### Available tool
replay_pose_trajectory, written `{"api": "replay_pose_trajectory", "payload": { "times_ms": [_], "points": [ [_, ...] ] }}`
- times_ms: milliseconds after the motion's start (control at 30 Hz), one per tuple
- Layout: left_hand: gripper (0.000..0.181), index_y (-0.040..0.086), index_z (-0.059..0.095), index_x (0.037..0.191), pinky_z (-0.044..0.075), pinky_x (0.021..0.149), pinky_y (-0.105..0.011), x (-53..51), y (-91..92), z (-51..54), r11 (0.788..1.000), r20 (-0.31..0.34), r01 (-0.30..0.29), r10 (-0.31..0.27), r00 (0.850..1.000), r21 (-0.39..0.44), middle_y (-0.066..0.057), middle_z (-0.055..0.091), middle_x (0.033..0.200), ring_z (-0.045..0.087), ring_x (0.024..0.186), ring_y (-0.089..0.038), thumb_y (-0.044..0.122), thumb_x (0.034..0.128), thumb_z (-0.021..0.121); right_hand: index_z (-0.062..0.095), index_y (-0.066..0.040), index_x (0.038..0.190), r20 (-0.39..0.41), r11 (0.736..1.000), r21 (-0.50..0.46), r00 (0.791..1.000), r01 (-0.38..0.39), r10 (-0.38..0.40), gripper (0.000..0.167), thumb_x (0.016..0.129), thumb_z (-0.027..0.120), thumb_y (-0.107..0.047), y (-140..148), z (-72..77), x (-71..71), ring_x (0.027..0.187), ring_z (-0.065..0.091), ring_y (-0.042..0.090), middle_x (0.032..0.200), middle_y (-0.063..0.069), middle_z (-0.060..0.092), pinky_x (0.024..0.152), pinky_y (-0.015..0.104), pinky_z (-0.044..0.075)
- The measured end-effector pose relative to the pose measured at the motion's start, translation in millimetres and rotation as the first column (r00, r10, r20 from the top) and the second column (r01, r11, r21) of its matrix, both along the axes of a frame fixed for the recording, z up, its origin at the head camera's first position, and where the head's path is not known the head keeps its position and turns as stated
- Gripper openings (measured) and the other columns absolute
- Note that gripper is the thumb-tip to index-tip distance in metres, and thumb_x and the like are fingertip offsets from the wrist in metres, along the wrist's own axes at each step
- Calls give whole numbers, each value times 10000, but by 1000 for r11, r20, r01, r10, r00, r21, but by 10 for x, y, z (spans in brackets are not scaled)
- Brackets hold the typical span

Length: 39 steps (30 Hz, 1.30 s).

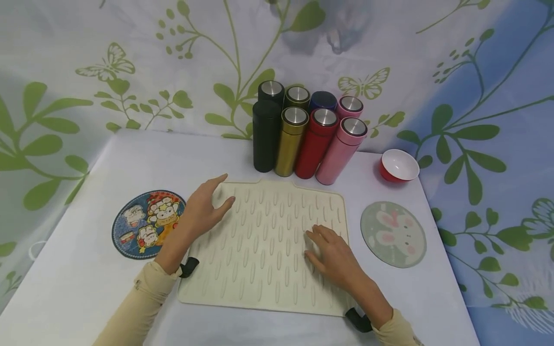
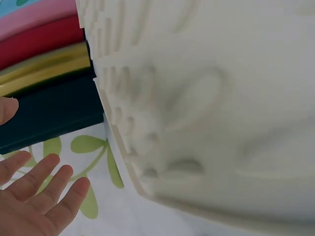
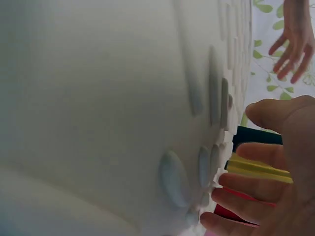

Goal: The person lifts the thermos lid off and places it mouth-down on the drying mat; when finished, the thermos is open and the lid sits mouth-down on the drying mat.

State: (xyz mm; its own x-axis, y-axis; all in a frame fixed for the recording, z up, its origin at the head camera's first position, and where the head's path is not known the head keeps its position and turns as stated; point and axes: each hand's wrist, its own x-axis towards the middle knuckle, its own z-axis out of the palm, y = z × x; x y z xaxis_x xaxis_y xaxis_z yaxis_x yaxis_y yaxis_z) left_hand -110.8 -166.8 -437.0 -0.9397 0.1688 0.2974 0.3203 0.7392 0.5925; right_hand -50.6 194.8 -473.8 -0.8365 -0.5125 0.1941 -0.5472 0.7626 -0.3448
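Observation:
A cream ridged mat (image 1: pixel 255 240) lies on the white table between both hands. Above its left side is my left hand (image 1: pixel 201 209), its thumb and fingers spread apart and holding nothing. Over the mat's right part hovers my right hand (image 1: pixel 335 257), with loosely bent fingers and nothing in its grasp; whether it touches the ridges cannot be told. In the left wrist view, the left hand's fingers (image 2: pixel 66 204) are apart beside the mat's edge (image 2: pixel 123 162). The right wrist view has the right hand's fingers (image 3: pixel 246 204) stretched out near the ridges.
Several thermos bottles stand behind the mat in two rows, including black (image 1: pixel 265 139), gold (image 1: pixel 291 144), red (image 1: pixel 316 146) and pink (image 1: pixel 339 151) ones. A red-and-white bowl (image 1: pixel 399 166) sits at back right. Round cartoon mats flank it, blue (image 1: pixel 134 218) at left and grey-green (image 1: pixel 394 235) at right.

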Motion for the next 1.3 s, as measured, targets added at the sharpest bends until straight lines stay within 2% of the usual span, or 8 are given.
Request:
{"api": "replay_pose_trajectory", "payload": {
  "times_ms": [133, 333, 733, 967, 1167, 1300],
  "points": [
    [640, 6, 471, 1462, 391, 1057, -536, -169, 54, 64, 999, -33, 12, -11, 999, 45, -173, 517, 1446, 485, 1317, -354, 242, 924, 725, 692, -69, 1219, -28, 999, 33, 999, -17, 18, 417, 854, 794, -243, -23, -15, 7, 1296, 499, 393, 1346, 208, 581, 969, 575, 461],
    [640, 8, 466, 1462, 479, 975, -491, -420, 193, 178, 996, -77, 28, -22, 997, 88, -145, 520, 1450, 515, 1293, -309, 233, 923, 726, 713, -68, 1182, -63, 997, 75, 998, -12, 17, 433, 803, 837, -237, -19, 12, 25, 1241, 535, 390, 1331, 202, 587, 892, 551, 509],
    [716, 28, 396, 1497, 494, 962, -484, -770, 502, 256, 963, -28, -10, 18, 999, 269, -159, 489, 1465, 487, 1325, -312, 261, 910, 733, 722, -83, 1171, -47, 995, 97, 999, 18, -13, 424, 798, 838, -249, -42, 41, 36, 1199, 553, 356, 1329, 177, 586, 837, 535, 522],
    [795, 24, 318, 1537, 466, 1003, -449, -987, 632, 341, 961, 1, -32, 33, 999, 275, -154, 424, 1512, 440, 1356, -294, 299, 911, 723, 726, -84, 1138, -76, 995, 95, 997, 9, -2, 429, 766, 863, -248, -56, 24, 14, 1135, 565, 365, 1285, 183, 586, 787, 520, 528],
    [856, 22, 272, 1550, 444, 1025, -438, -1129, 703, 430, 954, 23, -46, 42, 999, 295, -171, 395, 1526, 420, 1365, -308, 304, 896, 746, 720, -94, 1104, -100, 996, 85, 995, 13, -4, 428, 735, 884, -238, -64, 13, -5, 1073, 572, 360, 1237, 181, 582, 736, 503, 518],
    [872, 21, 273, 1543, 428, 1040, -448, -1203, 753, 426, 946, 24, -57, 52, 998, 319, -172, 398, 1524, 421, 1362, -316, 292, 879, 769, 718, -97, 1096, -82, 996, 86, 997, 19, -12, 427, 734, 886, -247, -58, 19, 9, 1058, 570, 358, 1228, 180, 581, 726, 496, 511]
  ]
}}
